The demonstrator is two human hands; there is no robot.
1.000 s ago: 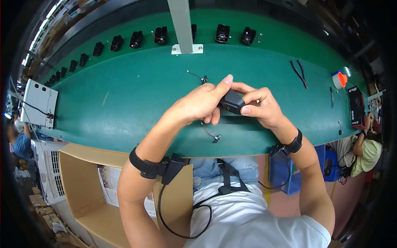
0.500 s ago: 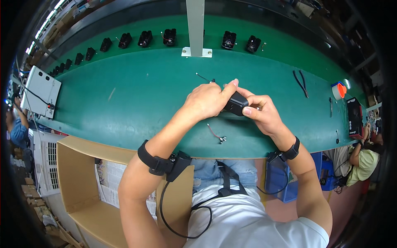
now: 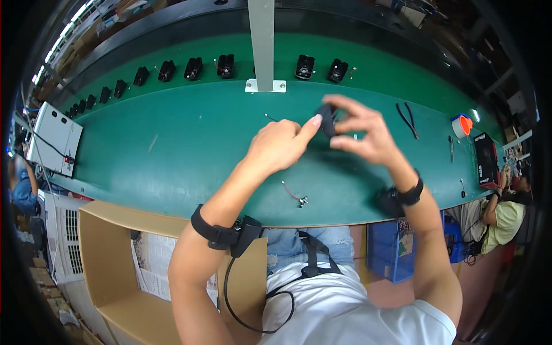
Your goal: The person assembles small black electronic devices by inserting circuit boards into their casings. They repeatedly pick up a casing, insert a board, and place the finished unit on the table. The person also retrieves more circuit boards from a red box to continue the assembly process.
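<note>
Above the green workbench [image 3: 172, 149], the right hand [image 3: 368, 135] is pinching a small black part [image 3: 328, 119] while the left hand's [image 3: 279, 146] forefinger is touching it (two wired pieces [image 3: 293, 194] lying unused, so assembly looks unfinished).

Right hand [image 3: 368, 135] pinched the small black part [image 3: 328, 119] above the green table [image 3: 172, 149]; left hand [image 3: 280, 148] pointed a fingertip at it, wired piece [image 3: 294, 194] lying nearby.
</note>
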